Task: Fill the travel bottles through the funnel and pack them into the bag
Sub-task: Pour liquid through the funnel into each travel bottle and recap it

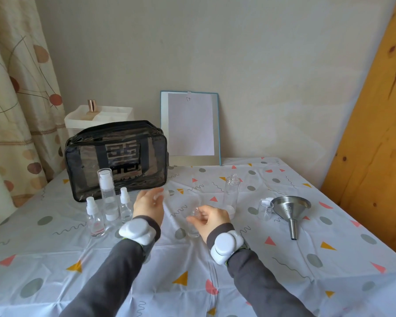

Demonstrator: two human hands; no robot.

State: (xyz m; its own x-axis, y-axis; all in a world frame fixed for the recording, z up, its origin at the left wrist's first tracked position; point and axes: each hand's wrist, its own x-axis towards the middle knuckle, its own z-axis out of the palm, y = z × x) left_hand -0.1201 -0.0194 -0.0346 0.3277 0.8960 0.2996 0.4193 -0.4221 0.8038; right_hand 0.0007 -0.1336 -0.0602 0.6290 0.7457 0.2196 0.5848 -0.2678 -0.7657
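My right hand (209,218) grips a small clear bottle (193,225) with no cap, standing on the table. My left hand (148,204) is raised beside it, blurred, holding a white spray cap (157,196) at its fingertips. Three capped bottles stand at the left: a small spray bottle (94,219), a tall pump bottle (109,195) and another small spray bottle (125,205). A tall open bottle (231,195) stands behind my right hand. The steel funnel (290,211) lies on its side at the right. The black see-through bag (117,159) stands at the back left, zipped.
A clear cap (265,208) with a white piece sits next to the funnel. A white organiser box (98,117) with a gold-capped item stands behind the bag. A framed sheet (191,126) leans on the wall. A wooden board (373,124) borders the right, a curtain (16,88) the left.
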